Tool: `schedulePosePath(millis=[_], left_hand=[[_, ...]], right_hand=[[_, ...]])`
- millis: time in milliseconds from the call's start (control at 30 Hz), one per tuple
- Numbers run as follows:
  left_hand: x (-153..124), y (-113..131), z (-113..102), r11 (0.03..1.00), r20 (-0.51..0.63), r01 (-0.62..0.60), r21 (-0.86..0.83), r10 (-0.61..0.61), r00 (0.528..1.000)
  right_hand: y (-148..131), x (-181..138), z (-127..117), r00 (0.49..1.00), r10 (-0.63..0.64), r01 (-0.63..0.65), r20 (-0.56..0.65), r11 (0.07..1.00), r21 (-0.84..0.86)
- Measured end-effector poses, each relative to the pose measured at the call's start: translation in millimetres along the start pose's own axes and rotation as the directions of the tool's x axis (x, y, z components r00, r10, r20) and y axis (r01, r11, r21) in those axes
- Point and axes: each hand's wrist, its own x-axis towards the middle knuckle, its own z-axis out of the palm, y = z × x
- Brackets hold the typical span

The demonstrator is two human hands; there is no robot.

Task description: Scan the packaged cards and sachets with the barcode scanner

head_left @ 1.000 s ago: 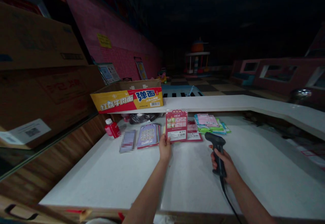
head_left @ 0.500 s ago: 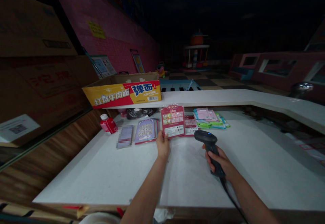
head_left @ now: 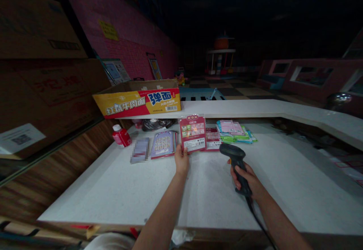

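Observation:
My left hand (head_left: 181,161) pinches the lower corner of a red packet (head_left: 193,133) and holds it upright above the white counter (head_left: 215,193). A faint red glow shows on the packet's face. My right hand (head_left: 247,182) is wrapped round the grip of a black barcode scanner (head_left: 236,160), its head turned toward the packet. The scanner's cable runs back along my right forearm.
Behind the held packet lie more packets: a purple stack (head_left: 163,144), a red one (head_left: 212,138) and a green-pink pile (head_left: 234,131). A red bottle (head_left: 121,135) stands at the left. A yellow noodle carton (head_left: 138,101) sits on the raised shelf. Cardboard boxes (head_left: 42,68) fill the left.
The scanner has shifted slightly right and a red glow now shows on the packet. The view dropped after the first frame; my left hand keeps the packet upright.

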Motion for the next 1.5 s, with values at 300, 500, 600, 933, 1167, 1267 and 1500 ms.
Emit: schedulePosePath(millis=[300,500,600,933,1167,1267,1500], left_hand=[[-2,-1,0,0.969,0.094,0.099,-0.226,-0.079,0.992],[-8,-5,8,0.943,0.193,0.220,-0.250,-0.174,0.966],[-3,-1,20,0.950,0.167,0.251,-0.187,-0.221,0.961],[23,38,63,0.778,0.140,0.081,0.623,-0.212,0.967],[20,51,53,0.458,0.270,-0.110,0.882,-0.300,0.915],[19,50,48,0.421,0.314,-0.165,0.892,-0.315,0.896],[20,47,55,0.414,0.333,-0.194,0.889,-0.296,0.895]], right_hand=[[-2,11,-5,0.965,-0.033,0.073,-0.260,0.986,0.148],[-6,14,-5,0.944,-0.013,0.110,-0.330,0.954,0.277],[-7,14,-4,0.947,-0.002,0.104,-0.322,0.948,0.300],[-3,18,-4,0.949,-0.005,0.095,-0.317,0.958,0.270],[-6,17,-2,0.952,0.005,0.082,-0.307,0.959,0.271],[-6,17,-2,0.952,0.012,0.071,-0.307,0.963,0.259],[-6,18,-3,0.951,0.019,0.067,-0.308,0.961,0.268]])
